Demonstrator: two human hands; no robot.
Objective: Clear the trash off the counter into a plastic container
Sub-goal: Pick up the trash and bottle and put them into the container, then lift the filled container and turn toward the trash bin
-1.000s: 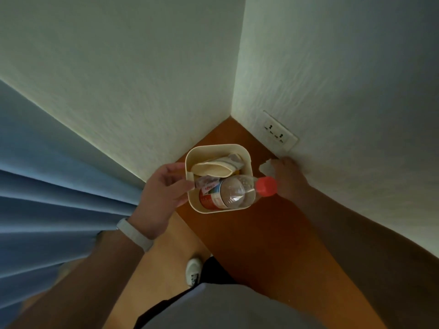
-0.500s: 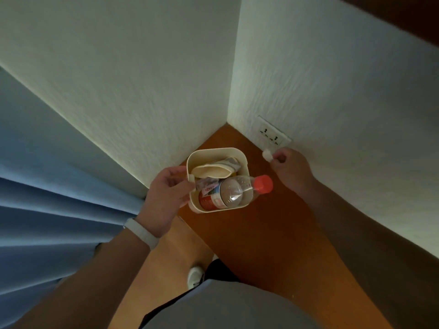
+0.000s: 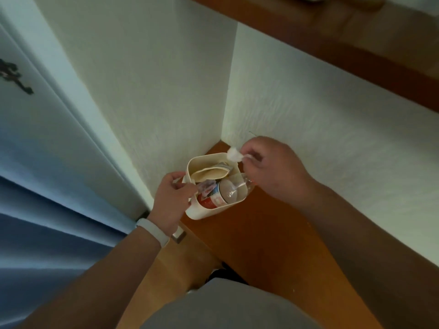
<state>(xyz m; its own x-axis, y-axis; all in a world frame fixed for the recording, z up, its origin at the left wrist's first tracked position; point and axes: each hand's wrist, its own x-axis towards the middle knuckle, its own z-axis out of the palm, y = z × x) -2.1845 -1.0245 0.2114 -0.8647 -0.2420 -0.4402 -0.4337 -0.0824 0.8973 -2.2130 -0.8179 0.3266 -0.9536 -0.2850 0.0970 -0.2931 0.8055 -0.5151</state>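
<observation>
Right hand now over container — white wad, bottle inside.

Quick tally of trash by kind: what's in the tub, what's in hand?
Clear plastic bottle with red label, in the cream plastic container: 1
Flattened beige paper cup or wrapper, in it: 1
Small crumpled printed wrappers, count unclear, at least: 1
White crumpled wad, pinched in the right hand: 1
Total: at least 4
The left hand grips the container's rim.
</observation>
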